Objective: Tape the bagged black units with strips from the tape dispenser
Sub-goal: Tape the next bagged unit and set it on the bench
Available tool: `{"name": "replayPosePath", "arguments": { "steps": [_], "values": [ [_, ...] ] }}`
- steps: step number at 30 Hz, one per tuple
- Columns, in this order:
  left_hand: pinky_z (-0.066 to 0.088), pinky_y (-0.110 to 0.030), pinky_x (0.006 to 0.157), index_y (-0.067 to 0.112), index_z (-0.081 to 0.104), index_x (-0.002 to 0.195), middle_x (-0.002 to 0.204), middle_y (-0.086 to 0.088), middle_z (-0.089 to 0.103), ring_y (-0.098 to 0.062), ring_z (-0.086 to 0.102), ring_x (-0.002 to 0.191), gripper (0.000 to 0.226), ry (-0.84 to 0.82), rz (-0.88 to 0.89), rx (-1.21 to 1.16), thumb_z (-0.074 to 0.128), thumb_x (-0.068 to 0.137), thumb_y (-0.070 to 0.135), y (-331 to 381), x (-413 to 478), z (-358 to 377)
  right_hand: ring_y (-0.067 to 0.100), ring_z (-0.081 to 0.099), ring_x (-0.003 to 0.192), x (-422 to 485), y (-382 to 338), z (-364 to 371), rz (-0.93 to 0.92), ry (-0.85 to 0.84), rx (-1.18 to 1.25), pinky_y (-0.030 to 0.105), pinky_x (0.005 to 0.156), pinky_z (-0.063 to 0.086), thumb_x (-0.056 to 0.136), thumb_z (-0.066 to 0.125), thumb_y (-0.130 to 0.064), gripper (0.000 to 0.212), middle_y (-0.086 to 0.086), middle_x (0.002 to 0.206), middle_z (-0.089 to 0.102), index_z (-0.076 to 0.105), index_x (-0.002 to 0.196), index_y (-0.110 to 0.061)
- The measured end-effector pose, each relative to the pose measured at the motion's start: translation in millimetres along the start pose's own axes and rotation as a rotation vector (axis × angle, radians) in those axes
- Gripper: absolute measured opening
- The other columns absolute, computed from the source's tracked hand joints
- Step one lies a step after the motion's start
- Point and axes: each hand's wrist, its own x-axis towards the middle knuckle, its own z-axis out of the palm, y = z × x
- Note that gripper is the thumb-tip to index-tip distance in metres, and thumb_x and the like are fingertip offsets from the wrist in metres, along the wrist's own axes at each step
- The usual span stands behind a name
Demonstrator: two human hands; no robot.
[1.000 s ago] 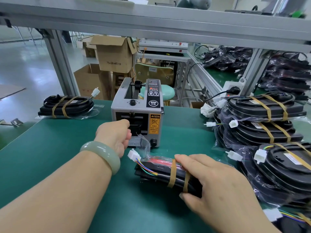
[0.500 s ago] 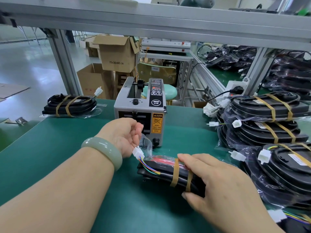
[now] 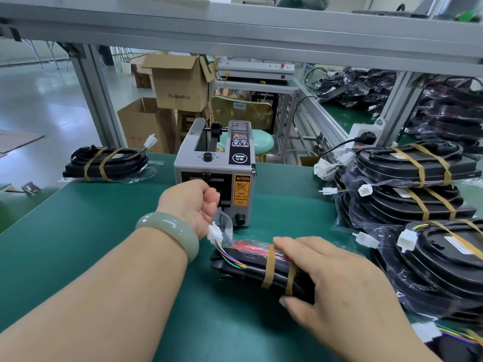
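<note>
Flat bagged black unit (image 3: pixel 251 267) in clear plastic is laid on the green counter (image 3: pixel 104 231), just in front of the tape dispenser. Two brown tape bands (image 3: pixel 269 267) are wrapped around its middle. A white plastic connector (image 3: pixel 215 233) on multicoloured wires (image 3: pixel 230 257) sticks out at its left end.

Unit is gripped by the right hand (image 3: pixel 339 288): fingers over the top, thumb at the near edge.

Left hand (image 3: pixel 190 205), pale green bangle (image 3: pixel 170 231) at the wrist, is held at the outlet of the grey box-shaped tape dispenser (image 3: pixel 217 163), fingers curled. Whether a strip is pinched cannot be told.

Hands are apart, with the connector between them.

A stack of taped bagged units (image 3: pixel 418 205) is piled at the right of the counter. One more taped black unit (image 3: pixel 107 163) is placed at the far left. Brown cardboard boxes (image 3: pixel 180 84) are seen behind the counter.
</note>
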Motion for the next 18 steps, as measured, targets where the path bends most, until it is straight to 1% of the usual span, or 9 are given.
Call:
{"name": "replayPosePath", "arguments": {
  "steps": [2,3,8,10,12,14,18],
  "values": [
    [0.036,-0.009,0.031,0.008,0.053,0.078,0.056,-0.002,0.055,-0.003,0.05,0.028,0.019,0.001,-0.001,0.015,0.048,0.096,0.009,1,1,-1,0.017,0.065,0.058,0,0,0,0.0,0.0,-0.002,0.028,0.048,0.052,0.029,0.088,-0.041,0.081,-0.016,0.091,0.069,0.069,0.107,-0.032],
    [0.036,-0.01,0.031,0.007,0.054,0.08,0.06,-0.003,0.055,-0.003,0.051,0.028,0.017,0.002,-0.002,0.025,0.049,0.096,0.009,1,2,-1,0.017,0.065,0.057,0,0,0,-0.001,0.001,-0.003,0.028,0.048,0.052,0.029,0.088,-0.042,0.081,-0.016,0.091,0.069,0.069,0.107,-0.032],
    [0.038,-0.011,0.031,0.006,0.054,0.087,0.065,-0.006,0.057,-0.005,0.054,0.031,0.01,0.012,-0.014,0.034,0.053,0.095,0.012,0,8,-2,0.017,0.064,0.056,0,-1,0,0.002,0.002,-0.005,0.027,0.048,0.051,0.027,0.089,-0.042,0.082,-0.016,0.09,0.069,0.07,0.106,-0.032],
    [0.037,-0.011,0.031,0.007,0.054,0.084,0.062,-0.004,0.057,-0.005,0.053,0.03,0.011,0.028,-0.009,0.039,0.053,0.094,0.012,-1,11,-2,0.016,0.064,0.056,0,-1,0,0.003,0.0,-0.001,0.027,0.048,0.051,0.027,0.089,-0.042,0.082,-0.016,0.09,0.069,0.07,0.106,-0.032],
    [0.034,-0.01,0.032,0.009,0.051,0.077,0.056,-0.002,0.052,-0.004,0.047,0.03,0.015,0.039,0.003,0.054,0.052,0.093,0.009,-2,13,-2,0.016,0.065,0.057,-1,-2,0,0.007,-0.003,-0.002,0.027,0.048,0.052,0.027,0.088,-0.042,0.081,-0.016,0.09,0.069,0.069,0.106,-0.032],
    [0.033,-0.009,0.033,0.01,0.05,0.076,0.05,-0.001,0.049,-0.005,0.043,0.033,0.015,0.039,0.016,0.061,0.05,0.09,0.007,-2,9,-3,0.015,0.065,0.058,-1,-2,0,0.013,-0.003,-0.006,0.027,0.048,0.052,0.028,0.088,-0.043,0.082,-0.017,0.091,0.069,0.069,0.107,-0.033],
    [0.038,-0.011,0.035,0.012,0.055,0.075,0.042,0.003,0.054,-0.005,0.049,0.033,0.012,0.008,0.129,0.118,0.055,0.087,0.012,2,-14,-20,0.015,0.065,0.058,-1,-2,0,0.021,0.006,0.004,0.027,0.049,0.052,0.028,0.087,-0.043,0.081,-0.018,0.09,0.069,0.07,0.106,-0.034]
  ]
}}
